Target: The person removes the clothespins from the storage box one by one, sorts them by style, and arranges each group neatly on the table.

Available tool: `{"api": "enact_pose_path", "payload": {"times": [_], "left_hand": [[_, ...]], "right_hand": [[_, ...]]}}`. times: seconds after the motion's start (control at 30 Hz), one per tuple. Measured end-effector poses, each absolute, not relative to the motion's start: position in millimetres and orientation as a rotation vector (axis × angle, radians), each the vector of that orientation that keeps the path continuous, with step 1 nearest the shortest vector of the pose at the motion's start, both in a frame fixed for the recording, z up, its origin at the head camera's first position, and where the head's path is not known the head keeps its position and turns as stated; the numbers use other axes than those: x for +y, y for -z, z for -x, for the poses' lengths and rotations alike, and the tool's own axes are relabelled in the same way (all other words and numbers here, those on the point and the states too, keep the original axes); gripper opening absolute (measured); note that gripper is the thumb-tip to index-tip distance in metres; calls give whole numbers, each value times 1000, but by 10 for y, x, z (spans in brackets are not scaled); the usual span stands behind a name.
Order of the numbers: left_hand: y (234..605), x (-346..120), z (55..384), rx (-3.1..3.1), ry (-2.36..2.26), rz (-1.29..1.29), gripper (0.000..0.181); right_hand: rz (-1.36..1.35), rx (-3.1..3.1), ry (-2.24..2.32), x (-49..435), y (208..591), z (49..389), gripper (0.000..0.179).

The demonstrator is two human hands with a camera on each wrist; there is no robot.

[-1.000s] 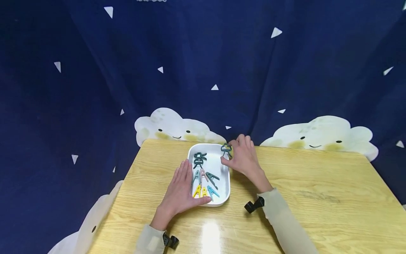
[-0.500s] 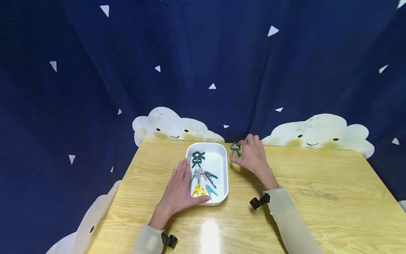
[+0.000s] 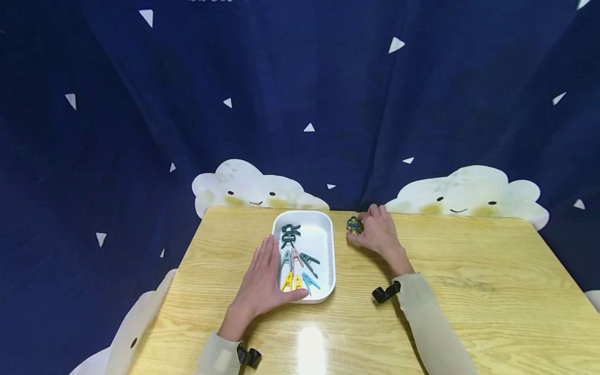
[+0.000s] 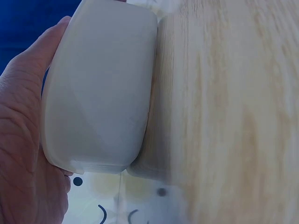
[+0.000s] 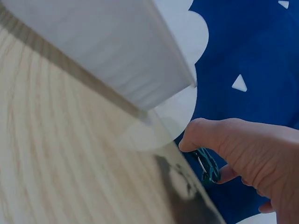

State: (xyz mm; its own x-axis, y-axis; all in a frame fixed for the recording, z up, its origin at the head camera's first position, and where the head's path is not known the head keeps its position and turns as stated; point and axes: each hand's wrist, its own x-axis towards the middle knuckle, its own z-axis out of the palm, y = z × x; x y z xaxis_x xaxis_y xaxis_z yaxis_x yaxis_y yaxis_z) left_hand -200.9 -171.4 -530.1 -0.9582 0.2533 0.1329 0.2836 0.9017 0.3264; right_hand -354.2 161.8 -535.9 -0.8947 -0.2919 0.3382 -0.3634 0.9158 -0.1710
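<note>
My right hand [image 3: 380, 233] pinches a dark green spring clip [image 3: 353, 224] between thumb and fingers, right of the white tray [image 3: 323, 247] near the table's far edge. In the right wrist view the clip [image 5: 208, 167] is partly hidden by the thumb and fingers. The left hand [image 3: 260, 284] rests against the tray, fingers straight along its left side and thumb across the near rim. Inside the tray lie two similar dark green clips [image 3: 288, 238] at the far left. Nearer are grey-green, pink [image 3: 296, 255] and dark green clothespins [image 3: 309, 263], then yellow [image 3: 287, 281] and light blue ones [image 3: 309, 281].
The wooden table [image 3: 469, 291] extends widely to the right of the tray. Behind its far edge hangs a dark blue curtain [image 3: 262, 78] with white triangles and clouds. A black camera sits at each wrist.
My right hand has carried the dark green clip from above the tray's far right corner, rightward over the rim and lower toward the table. The left hand stays on the tray.
</note>
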Motion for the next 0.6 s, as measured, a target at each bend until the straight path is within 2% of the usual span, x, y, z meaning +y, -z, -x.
{"api": "enact_pose_path", "payload": {"times": [0.6], "left_hand": [[5294,-1715,2004,-2975,549,435,147]], "right_hand": [[-453,-2789,-388,1679,5551,3587,63]]}}
